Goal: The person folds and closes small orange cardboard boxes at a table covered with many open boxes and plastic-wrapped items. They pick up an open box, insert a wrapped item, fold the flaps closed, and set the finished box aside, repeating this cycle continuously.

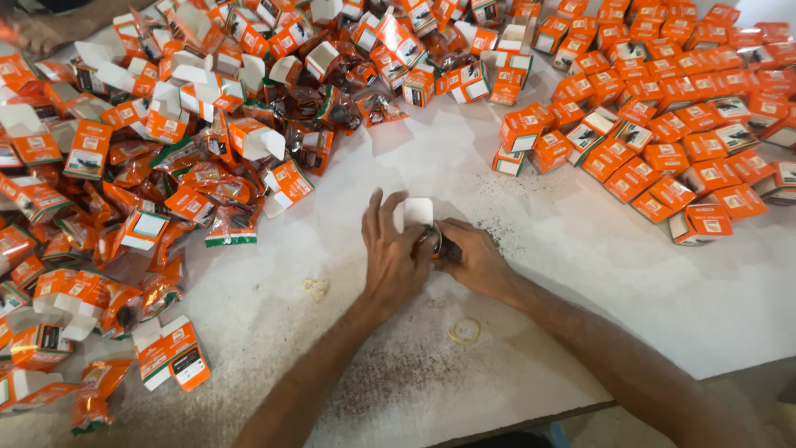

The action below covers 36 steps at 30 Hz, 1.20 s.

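Note:
My left hand (391, 253) and my right hand (473, 257) meet at the middle of the white table (580, 274). Together they grip one small orange carton (419, 217) whose white end flap stands open above my fingers. A dark shiny part in clear wrap (433, 241) shows between my thumbs at the carton's mouth. Most of the carton is hidden under my fingers.
A heap of open orange cartons and wrapped parts (166, 149) covers the left and far side. Closed orange cartons (663, 124) lie packed at the right. Two rubber bands (465, 331) lie near my forearms. Another person's hand (33, 33) is at the far left corner.

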Tool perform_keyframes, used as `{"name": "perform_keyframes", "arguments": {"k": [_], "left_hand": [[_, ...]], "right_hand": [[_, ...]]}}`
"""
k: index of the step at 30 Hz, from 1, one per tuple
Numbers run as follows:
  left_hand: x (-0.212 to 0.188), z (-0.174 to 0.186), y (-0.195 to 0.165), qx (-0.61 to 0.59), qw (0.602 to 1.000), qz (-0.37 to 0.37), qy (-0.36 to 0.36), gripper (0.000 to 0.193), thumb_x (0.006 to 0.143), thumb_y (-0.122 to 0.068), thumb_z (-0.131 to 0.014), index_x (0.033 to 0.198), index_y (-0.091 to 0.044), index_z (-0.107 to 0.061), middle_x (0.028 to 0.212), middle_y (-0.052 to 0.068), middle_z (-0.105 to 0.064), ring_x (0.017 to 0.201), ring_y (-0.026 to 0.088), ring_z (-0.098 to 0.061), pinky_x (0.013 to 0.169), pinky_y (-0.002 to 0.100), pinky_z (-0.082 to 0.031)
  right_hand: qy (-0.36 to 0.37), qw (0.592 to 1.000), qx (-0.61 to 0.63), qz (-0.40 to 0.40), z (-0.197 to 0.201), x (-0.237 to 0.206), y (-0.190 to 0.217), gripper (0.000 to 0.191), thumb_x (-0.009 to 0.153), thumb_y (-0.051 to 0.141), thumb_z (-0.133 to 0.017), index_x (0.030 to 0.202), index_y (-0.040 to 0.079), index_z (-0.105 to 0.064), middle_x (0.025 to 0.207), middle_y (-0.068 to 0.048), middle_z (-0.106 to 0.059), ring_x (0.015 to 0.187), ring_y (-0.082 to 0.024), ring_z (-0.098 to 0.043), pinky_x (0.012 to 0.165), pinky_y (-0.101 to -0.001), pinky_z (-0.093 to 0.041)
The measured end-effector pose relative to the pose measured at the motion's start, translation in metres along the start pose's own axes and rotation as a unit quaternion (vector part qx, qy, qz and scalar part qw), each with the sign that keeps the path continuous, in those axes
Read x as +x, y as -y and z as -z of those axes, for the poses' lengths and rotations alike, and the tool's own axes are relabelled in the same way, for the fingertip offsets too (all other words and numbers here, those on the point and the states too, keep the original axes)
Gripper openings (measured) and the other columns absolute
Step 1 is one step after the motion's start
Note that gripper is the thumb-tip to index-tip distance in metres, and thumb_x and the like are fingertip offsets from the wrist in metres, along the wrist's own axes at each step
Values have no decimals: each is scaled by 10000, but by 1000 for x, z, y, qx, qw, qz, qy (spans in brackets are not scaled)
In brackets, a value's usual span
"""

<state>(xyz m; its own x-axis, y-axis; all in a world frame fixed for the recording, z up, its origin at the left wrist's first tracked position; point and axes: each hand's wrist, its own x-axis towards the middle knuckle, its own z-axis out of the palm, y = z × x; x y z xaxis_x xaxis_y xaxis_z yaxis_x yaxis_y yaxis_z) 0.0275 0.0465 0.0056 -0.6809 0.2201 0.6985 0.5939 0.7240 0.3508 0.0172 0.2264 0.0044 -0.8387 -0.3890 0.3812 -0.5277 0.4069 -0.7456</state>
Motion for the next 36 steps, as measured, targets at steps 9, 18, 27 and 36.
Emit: {"name": "perform_keyframes", "arguments": {"k": [9,18,27,36], "left_hand": [[-10,-33,34,-407,825,385,77,239,843,-30,-713,1026,88,-615,932,156,-688,737,130,-644,595,274,-546],[-7,-5,52,-586,678,407,179,282,756,-46,-590,1030,-61,-651,864,66,-726,694,122,-694,564,273,-585],[-5,-26,60,-395,859,291,149,127,868,49,-733,974,95,-679,884,167,-671,764,165,-621,683,354,-558],[-12,21,32,-210,970,-61,110,413,808,-30,-806,1188,31,-656,1370,239,-624,1322,401,-592,1060,454,-527]], "right_hand": [[-27,997,71,-24,-9,-7,-7,649,785,117,-836,1328,43,-487,1207,-116,-708,1085,-313,-714,881,-391,-576],[-20,987,-124,97,-12,-10,-8,537,774,28,-797,1286,43,-635,1298,-168,-663,1209,-389,-631,975,-481,-521],[18,999,-42,10,-9,-7,8,412,804,-14,-774,1179,64,-620,1353,-113,-606,1015,-302,-704,797,-402,-578],[-31,999,10,38,-16,-8,-12,544,821,-16,-793,1188,53,-396,1311,-145,-640,1104,-356,-704,860,-405,-593]]}}
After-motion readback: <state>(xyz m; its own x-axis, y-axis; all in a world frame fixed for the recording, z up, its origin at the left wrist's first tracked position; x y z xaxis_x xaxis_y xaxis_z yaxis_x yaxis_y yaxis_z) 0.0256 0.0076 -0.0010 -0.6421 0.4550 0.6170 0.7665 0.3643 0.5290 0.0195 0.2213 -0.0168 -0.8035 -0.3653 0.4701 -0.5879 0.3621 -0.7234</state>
